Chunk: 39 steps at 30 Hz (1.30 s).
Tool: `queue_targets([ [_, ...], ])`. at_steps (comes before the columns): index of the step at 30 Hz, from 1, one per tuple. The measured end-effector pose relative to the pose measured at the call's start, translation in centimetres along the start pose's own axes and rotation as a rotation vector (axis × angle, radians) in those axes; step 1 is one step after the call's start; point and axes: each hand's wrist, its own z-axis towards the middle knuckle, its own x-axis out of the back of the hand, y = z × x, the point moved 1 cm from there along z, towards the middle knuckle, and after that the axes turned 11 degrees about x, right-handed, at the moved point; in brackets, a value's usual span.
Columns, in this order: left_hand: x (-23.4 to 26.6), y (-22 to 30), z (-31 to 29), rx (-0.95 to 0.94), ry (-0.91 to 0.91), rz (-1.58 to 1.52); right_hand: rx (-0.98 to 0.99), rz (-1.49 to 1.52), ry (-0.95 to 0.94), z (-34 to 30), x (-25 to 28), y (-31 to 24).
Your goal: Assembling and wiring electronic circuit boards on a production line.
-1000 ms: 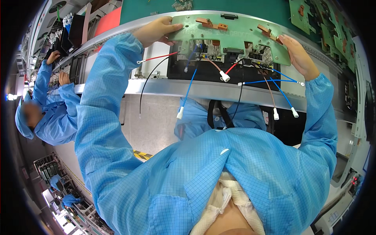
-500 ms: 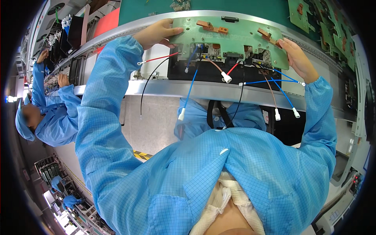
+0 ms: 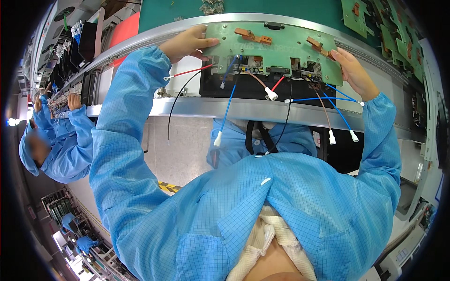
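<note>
A flat green fixture plate (image 3: pixel 262 46) with brown swivel clips (image 3: pixel 253 36) lies over a black-based circuit assembly (image 3: pixel 225 86) on the rail line. My left hand (image 3: pixel 187 44) grips the plate's left end, thumb on top. At the right end, my right hand (image 3: pixel 352 70) holds the plate with fingertips on its top near a brown clip (image 3: pixel 320 47). Red, black, blue and brown wires, several tipped with white connectors (image 3: pixel 271 95), spread out from the assembly's near side. Most of the circuit board is hidden beneath the plate.
More green plates (image 3: pixel 398 35) stand at the far right. Small metal parts (image 3: pixel 212 7) lie on the green mat (image 3: pixel 183 8) beyond the rail. Metal rails (image 3: pixel 187 107) run across in front of me. A co-worker in blue (image 3: pixel 61 145) works at the left.
The plate has shifted slightly toward me, with both my hands still on it. The co-worker's raised arm at the left has come down.
</note>
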Motion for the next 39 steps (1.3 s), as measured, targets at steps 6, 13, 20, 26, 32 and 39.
queue_targets([
  [6, -0.3, -0.1, 0.4, -0.019, 0.005, -0.011, 0.007, -0.007, 0.017, -0.1, 0.3, 0.4],
  [13, -0.4, 0.2, 0.1, -0.013, 0.004, -0.013, 0.008, -0.019, 0.025, -0.4, -0.3, -0.1],
  [20, -0.6, 0.4, -0.1, -0.015, 0.011, -0.029, 0.007, -0.023, 0.049, -0.5, -0.1, 0.5],
  [26, -0.7, 0.6, 0.0, -0.036, -0.001, -0.034, 0.006, -0.116, 0.08, -0.5, 0.8, 0.9],
  [32, -1.0, 0.4, 0.0, -0.027, 0.01, -0.041, 0.021, -0.45, 0.097, -1.0, 0.6, 0.0],
  [39, -1.3, 0.9, -0.5, -0.034, -0.01, -0.028, 0.149, -1.27, 0.238, -1.1, -0.9, -2.7],
])
